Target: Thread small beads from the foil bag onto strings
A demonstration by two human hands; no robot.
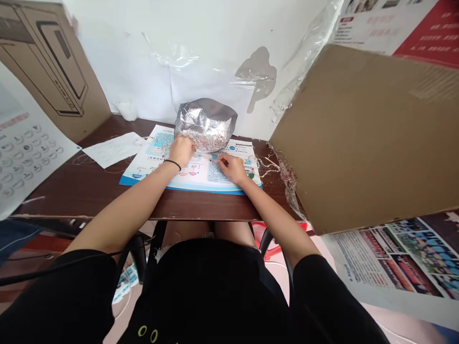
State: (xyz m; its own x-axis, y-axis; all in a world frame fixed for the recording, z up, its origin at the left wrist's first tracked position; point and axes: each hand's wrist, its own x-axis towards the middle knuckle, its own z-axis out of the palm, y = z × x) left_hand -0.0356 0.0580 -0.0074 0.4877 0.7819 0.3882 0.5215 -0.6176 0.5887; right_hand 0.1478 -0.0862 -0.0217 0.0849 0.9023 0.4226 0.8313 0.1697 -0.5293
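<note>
Left hand (182,149) curls at the mouth of the foil pouch (206,119), centre frame; right hand (229,168) bunches on the printed sheet (195,176), any pinch unclear; a tug could spill the beads (210,142).

Makeshift indoor work corner, exact room type uncertain. A narrow dark wooden desk (89,191) stands against a white wall (107,57) partly covered by clear plastic sheeting (172,52). A printed carton (50,62) stands at upper left, a plain cardboard panel (362,138) at right, and a printed poster (390,258) at lower right.
</note>
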